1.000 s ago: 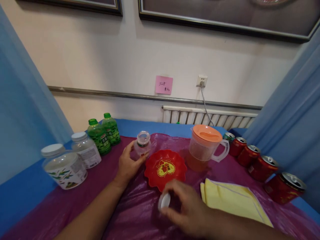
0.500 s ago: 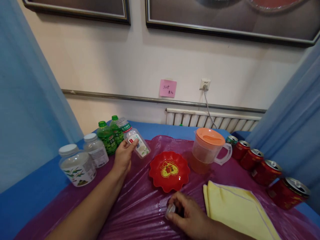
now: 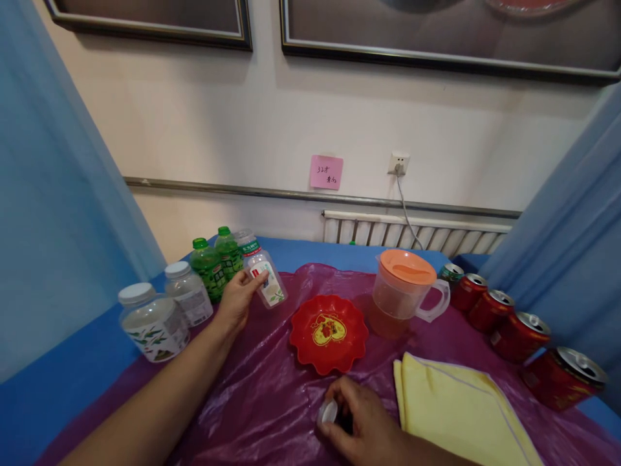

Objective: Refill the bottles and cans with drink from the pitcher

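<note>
My left hand (image 3: 240, 298) is wrapped round a clear bottle (image 3: 268, 285) with a white label, nearly upright beside the green bottles. Between the thumb and fingers of my right hand (image 3: 361, 417) is a small whitish cap (image 3: 328, 412), held low over the purple plastic sheet (image 3: 262, 401). A red scalloped plate (image 3: 301, 335) with a yellow heart-shaped print lies just beyond that hand. Right of the plate stands a clear jug (image 3: 395, 301) with an orange lid and amber liquid inside.
Two white-lidded jars (image 3: 158, 327) and green bottles (image 3: 208, 268) stand at the left. A folded yellow cloth (image 3: 456, 408) lies at the front right. Several cans (image 3: 519, 336) line the right edge. Blue curtains (image 3: 63, 194) hang at both sides.
The bottle in my left hand has turned more upright and shifted slightly left. My right hand has tipped the cap so more of its round face shows.
</note>
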### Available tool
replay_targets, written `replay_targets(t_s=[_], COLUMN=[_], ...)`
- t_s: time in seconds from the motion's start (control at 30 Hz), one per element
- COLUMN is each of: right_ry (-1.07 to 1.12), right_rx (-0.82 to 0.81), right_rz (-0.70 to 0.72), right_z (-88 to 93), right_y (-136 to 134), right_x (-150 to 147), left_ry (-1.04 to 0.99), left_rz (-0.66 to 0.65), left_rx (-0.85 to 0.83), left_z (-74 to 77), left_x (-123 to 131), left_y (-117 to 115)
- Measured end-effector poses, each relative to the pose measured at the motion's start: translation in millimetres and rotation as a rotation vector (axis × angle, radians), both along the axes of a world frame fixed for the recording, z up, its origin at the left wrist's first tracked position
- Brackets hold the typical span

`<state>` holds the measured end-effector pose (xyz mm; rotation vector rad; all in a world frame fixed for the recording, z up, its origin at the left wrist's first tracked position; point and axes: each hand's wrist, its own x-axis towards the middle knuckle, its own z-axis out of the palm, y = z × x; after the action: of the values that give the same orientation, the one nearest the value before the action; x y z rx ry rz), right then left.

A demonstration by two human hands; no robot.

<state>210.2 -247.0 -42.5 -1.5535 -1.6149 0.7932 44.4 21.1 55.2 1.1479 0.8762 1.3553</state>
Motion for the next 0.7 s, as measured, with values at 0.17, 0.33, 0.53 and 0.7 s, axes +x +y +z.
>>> replay_targets(t_s=[0.17,0.33,0.53,0.7], right_ry=[-0.088,-0.209,-0.298,-0.187], right_rx=[0.047,-0.002,0.165,0.450], right_rz=[-0.014,-0.054,-0.007,-0.370], right_z=[1.2,8.0,7.6,23.4], right_y=[-2,2,-11,-28], right_x=[-1,1,21,78], left_ry=[0.090,0.291,0.538,0.695], left_rz=[-0.047,-0.202,-0.145,-0.143], left_rx=[0.074,0.187,0.374,0.464], left_z=[9.1,-3.6,-35.3,-50.4], left_x=[17,52,63,52], left_y=[-30,-61,-63,-61])
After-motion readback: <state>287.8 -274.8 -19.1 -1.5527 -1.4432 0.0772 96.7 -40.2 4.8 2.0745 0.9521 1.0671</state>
